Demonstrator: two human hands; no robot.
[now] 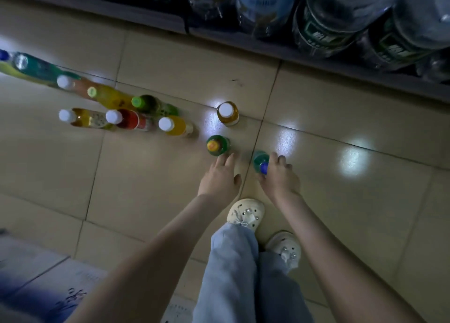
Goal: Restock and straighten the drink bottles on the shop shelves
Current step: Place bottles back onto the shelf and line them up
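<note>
Right hand (280,176) closed round neck of teal plastic bottle with blue cap (261,163); lift straight up. Left hand (220,176) open, fingers spread, beside green bottle with orange cap (217,145), apparently not yet gripping; close round neck before lifting off tiled floor (170,188).

Bottle cluster (126,113) crowds left; right tiles (341,201) seemingly free.

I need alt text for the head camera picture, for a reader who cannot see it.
A person reaches down to drink bottles standing on a tiled shop floor: the right hand grips a blue-capped green bottle, and the left hand reaches, open, toward an orange-capped green bottle. More bottles stand to the left.
</note>
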